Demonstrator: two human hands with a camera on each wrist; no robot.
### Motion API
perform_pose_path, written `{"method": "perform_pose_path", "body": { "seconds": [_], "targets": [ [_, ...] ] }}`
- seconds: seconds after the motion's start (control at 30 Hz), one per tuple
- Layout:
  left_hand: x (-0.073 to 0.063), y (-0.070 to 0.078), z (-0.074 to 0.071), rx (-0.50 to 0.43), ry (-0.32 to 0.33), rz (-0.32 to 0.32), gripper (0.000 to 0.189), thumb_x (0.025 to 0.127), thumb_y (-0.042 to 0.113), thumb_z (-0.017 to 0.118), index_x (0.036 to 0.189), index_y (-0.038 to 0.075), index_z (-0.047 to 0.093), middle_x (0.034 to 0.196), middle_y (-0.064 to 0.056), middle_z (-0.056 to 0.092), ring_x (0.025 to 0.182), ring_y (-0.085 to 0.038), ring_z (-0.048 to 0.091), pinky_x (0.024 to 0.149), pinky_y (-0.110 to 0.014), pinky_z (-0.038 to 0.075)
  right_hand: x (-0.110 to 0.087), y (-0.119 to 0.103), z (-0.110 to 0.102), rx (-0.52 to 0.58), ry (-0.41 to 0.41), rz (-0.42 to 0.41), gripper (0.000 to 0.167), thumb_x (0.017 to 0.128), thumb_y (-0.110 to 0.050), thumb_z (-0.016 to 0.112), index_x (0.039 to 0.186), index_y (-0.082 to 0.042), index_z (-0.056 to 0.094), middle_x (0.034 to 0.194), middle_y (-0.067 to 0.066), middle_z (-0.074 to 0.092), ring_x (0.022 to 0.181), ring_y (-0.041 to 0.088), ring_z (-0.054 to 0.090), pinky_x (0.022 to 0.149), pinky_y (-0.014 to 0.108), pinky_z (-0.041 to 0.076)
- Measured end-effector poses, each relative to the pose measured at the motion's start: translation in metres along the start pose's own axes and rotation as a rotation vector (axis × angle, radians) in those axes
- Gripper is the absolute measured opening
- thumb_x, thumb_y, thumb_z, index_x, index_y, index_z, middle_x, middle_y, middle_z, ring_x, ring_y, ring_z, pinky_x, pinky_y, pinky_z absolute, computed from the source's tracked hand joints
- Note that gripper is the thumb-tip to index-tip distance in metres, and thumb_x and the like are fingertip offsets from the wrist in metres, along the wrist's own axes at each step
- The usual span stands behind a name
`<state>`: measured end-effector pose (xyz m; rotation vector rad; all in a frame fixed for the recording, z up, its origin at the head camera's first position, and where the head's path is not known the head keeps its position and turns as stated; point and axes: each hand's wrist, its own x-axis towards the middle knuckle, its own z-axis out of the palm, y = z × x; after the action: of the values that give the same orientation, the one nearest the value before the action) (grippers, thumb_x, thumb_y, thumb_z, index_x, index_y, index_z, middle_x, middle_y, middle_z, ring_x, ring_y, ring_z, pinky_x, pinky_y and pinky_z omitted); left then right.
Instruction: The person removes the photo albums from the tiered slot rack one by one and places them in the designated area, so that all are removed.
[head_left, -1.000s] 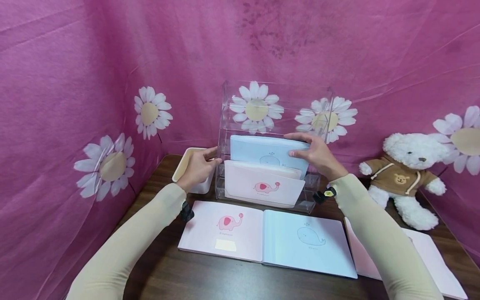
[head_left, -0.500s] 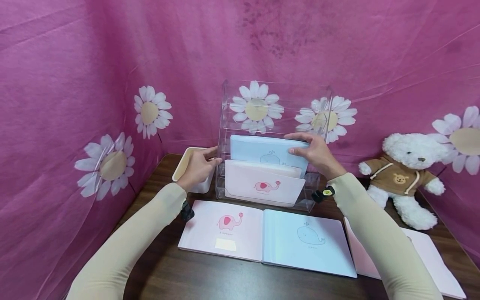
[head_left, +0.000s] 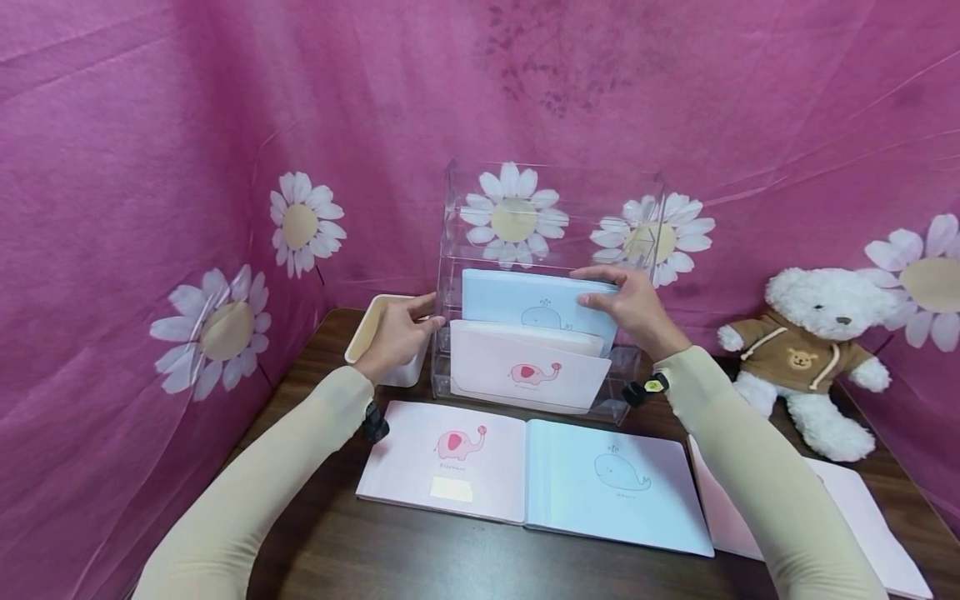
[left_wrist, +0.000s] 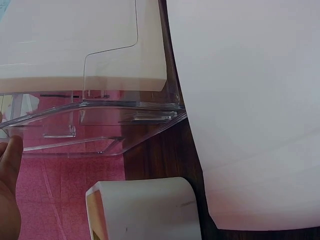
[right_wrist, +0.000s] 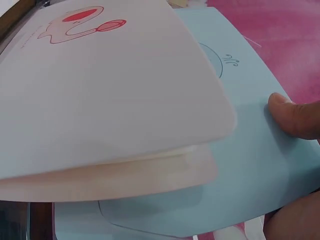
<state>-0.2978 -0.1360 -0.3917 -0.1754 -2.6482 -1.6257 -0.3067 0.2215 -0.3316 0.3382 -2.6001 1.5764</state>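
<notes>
My right hand (head_left: 632, 310) pinches the right end of a light blue booklet (head_left: 495, 296) with a whale drawing, thumb in front and fingers behind. The booklet stands in a clear tiered display rack (head_left: 447, 225), behind a pale pink elephant booklet (head_left: 480, 375) that covers its lower part. In the right wrist view, the thumb (right_wrist: 290, 117) lies on the face of the blue booklet (right_wrist: 250, 130). At the rack's left side, my left hand (head_left: 396, 337) grips the clear side panel between thumb and fingers. Only its fingers (left_wrist: 11, 160) show in the left wrist view.
Flat in front of the rack lie a pink elephant booklet (head_left: 397, 433) and a blue whale booklet (head_left: 570, 500). More booklets (head_left: 862, 508) lie right, partly under my right sleeve. A white bin (head_left: 405, 375) stands behind my left hand, a teddy bear (head_left: 802, 358) at right.
The blue booklet in my right hand has shifted very slightly upward, showing a bit more of its whale. Both hands keep their places.
</notes>
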Motion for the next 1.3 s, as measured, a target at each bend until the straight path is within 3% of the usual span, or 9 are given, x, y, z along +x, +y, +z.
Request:
{"method": "perform_pose_path", "body": {
  "seconds": [0.1,0.3,0.53,0.77,1.0,1.3],
  "targets": [
    [0.001,0.0,0.001,0.002,0.002,0.006,0.056,0.099,0.018,0.067,0.152,0.017,0.049,0.141,-0.012,0.064,0.091,-0.032,0.072,0.044,-0.023,0.041,0.0,-0.001,0.0,-0.004,0.01,0.011,0.039,0.09,-0.006,0.075,0.129,-0.011,0.07,0.133,0.015,0.066,0.088,0.005,0.071,0.075,0.024,0.061],
    [0.003,-0.002,0.001,-0.03,0.01,0.048,0.056,0.097,0.013,0.068,0.15,0.009,0.05,0.139,-0.016,0.065,0.114,-0.023,0.069,0.066,-0.017,0.052,0.0,-0.004,0.001,0.001,0.033,0.008,0.039,0.089,-0.005,0.076,0.127,-0.011,0.071,0.131,0.016,0.068,0.087,0.005,0.072,0.074,0.025,0.061],
    [0.002,-0.002,0.001,-0.021,0.012,0.042,0.055,0.098,0.015,0.068,0.15,0.011,0.051,0.138,-0.015,0.065,0.106,-0.022,0.071,0.054,-0.022,0.046,-0.001,-0.008,0.002,0.019,0.059,0.005,0.039,0.089,-0.004,0.076,0.127,-0.01,0.072,0.131,0.017,0.068,0.084,0.004,0.073,0.073,0.025,0.062],
    [0.001,-0.002,0.001,-0.015,0.011,0.048,0.055,0.097,0.014,0.068,0.149,0.011,0.052,0.138,-0.014,0.065,0.101,-0.021,0.071,0.052,-0.021,0.045,-0.002,-0.011,0.002,0.042,0.074,-0.023,0.037,0.088,-0.003,0.076,0.125,-0.008,0.073,0.128,0.019,0.069,0.082,0.004,0.073,0.072,0.026,0.062],
    [0.003,-0.002,0.001,-0.022,0.007,0.053,0.054,0.098,0.012,0.067,0.149,0.01,0.051,0.138,-0.015,0.065,0.113,-0.023,0.07,0.066,-0.02,0.053,-0.005,-0.015,-0.003,0.031,0.097,-0.044,0.035,0.089,-0.008,0.077,0.124,-0.009,0.073,0.129,0.017,0.069,0.082,0.003,0.073,0.071,0.028,0.062],
    [0.002,-0.001,0.001,-0.028,0.01,0.043,0.054,0.098,0.012,0.067,0.149,0.011,0.052,0.138,-0.014,0.066,0.112,-0.022,0.07,0.064,-0.026,0.053,-0.01,-0.025,-0.014,0.032,0.158,-0.106,0.034,0.088,-0.011,0.079,0.122,-0.01,0.075,0.123,0.006,0.071,0.084,0.002,0.072,0.068,0.024,0.061]
  ]
}}
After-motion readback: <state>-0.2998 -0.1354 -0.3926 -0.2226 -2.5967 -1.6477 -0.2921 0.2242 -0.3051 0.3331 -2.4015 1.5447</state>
